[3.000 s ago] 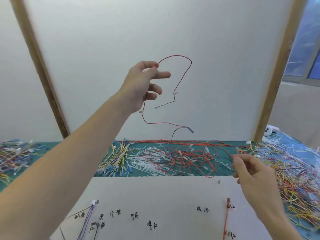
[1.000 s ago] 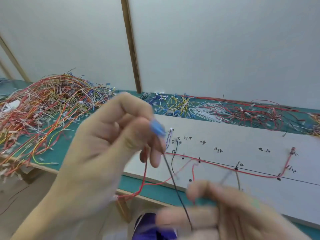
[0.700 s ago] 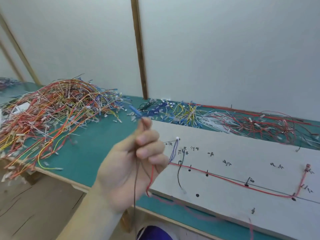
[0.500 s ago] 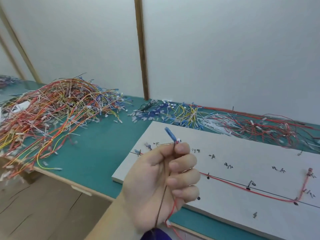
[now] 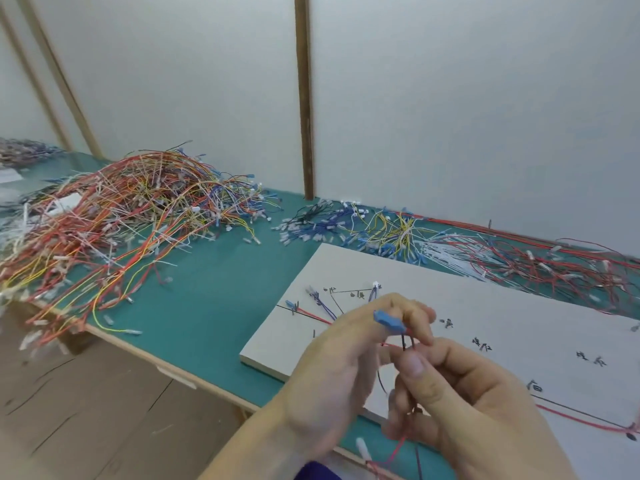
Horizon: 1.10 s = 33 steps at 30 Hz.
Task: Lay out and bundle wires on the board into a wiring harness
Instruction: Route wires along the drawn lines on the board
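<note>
A white layout board (image 5: 519,306) with black guide lines and handwritten labels lies on the green table. A red wire (image 5: 581,422) and some purple wires (image 5: 323,304) lie on it. Over the board's near left corner my left hand (image 5: 343,372) pinches a thin black wire and a red wire just below a blue connector (image 5: 388,322) that sticks up. My right hand (image 5: 464,407) meets it from the right, its thumb and fingers pinching the same wires lower down. Both wires hang below the hands past the table edge.
A big tangled heap of red, orange, yellow and white wires (image 5: 114,216) covers the left of the green table (image 5: 207,306). Blue, yellow, white and red wire piles (image 5: 415,233) line the back wall. A wooden post (image 5: 304,98) stands behind. The floor lies at lower left.
My right hand has come back into view and taken hold of the wires under my left hand. The view has shifted a little to the left and down.
</note>
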Each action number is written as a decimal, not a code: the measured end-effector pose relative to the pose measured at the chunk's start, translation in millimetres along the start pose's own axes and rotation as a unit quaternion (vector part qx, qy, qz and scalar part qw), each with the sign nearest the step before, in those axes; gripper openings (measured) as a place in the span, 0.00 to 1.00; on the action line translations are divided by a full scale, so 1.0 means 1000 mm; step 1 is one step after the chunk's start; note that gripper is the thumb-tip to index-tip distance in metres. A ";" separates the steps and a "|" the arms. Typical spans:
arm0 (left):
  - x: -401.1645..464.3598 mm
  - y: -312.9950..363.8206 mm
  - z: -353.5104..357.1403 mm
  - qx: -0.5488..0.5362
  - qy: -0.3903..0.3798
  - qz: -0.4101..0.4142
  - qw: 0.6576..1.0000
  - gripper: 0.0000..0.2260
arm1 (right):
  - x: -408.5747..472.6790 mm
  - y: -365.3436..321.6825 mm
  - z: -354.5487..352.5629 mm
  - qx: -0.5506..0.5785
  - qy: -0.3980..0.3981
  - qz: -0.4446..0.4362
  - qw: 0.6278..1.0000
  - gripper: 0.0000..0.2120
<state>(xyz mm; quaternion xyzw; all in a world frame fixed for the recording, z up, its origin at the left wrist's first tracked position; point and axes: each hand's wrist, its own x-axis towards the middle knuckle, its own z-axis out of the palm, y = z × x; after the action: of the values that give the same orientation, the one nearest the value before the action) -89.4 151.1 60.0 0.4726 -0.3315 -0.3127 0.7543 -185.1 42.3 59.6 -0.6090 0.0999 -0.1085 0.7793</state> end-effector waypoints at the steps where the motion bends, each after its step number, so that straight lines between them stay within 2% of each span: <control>1: 0.000 0.000 -0.010 0.056 0.043 0.006 0.997 0.16 | 0.004 0.002 0.001 0.002 0.018 0.004 1.000 0.18; 3: 0.002 0.005 -0.033 0.143 0.084 0.027 0.986 0.23 | 0.013 0.008 0.003 -0.033 0.048 -0.001 0.998 0.19; 4: 0.003 0.008 -0.045 0.186 0.092 0.034 0.978 0.23 | 0.020 0.012 0.005 -0.069 0.063 -0.002 0.996 0.18; 6: 0.006 0.012 -0.066 0.252 0.105 0.024 0.962 0.16 | 0.035 0.019 0.008 -0.103 0.080 0.000 0.992 0.13; 9: 0.009 0.017 -0.097 0.267 0.091 -0.021 0.959 0.07 | 0.058 0.028 0.015 -0.144 0.097 -0.005 0.985 0.06; 13: 0.022 0.020 -0.123 0.273 0.094 -0.048 0.956 0.03 | 0.085 0.038 0.025 -0.248 0.097 -0.031 0.963 0.09; 15: 0.031 0.018 -0.137 0.283 0.103 -0.062 0.952 0.02 | 0.095 0.039 0.026 -0.238 0.076 0.002 0.968 0.08; 17: 0.037 0.015 -0.153 0.299 0.090 -0.089 0.946 0.04 | 0.099 0.040 0.023 -0.186 0.024 0.077 0.979 0.07; 20: 0.040 0.010 -0.174 0.351 0.105 -0.132 0.921 0.07 | 0.104 0.043 0.014 -0.154 -0.017 0.143 0.978 0.08; 23: 0.041 0.005 -0.185 0.409 0.121 -0.155 0.891 0.07 | 0.106 0.045 0.009 -0.174 -0.015 0.146 0.974 0.07; 27: 0.035 -0.004 -0.179 0.482 0.068 -0.166 0.858 0.06 | 0.102 0.045 -0.002 -0.213 0.035 0.125 0.968 0.06; 30: 0.033 -0.014 -0.170 0.537 0.076 -0.155 0.826 0.06 | 0.096 0.047 -0.006 -0.237 0.040 0.134 0.961 0.05; 33: 0.030 -0.022 -0.161 0.559 0.101 -0.143 0.810 0.05 | 0.089 0.050 -0.006 -0.271 0.050 0.142 0.951 0.05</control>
<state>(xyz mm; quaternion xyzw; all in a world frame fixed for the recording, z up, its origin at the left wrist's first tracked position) 52.9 201.3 -8.3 0.8839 -0.2998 -0.1284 0.3353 -99.1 22.9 7.5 -0.7708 0.2501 0.0043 0.5859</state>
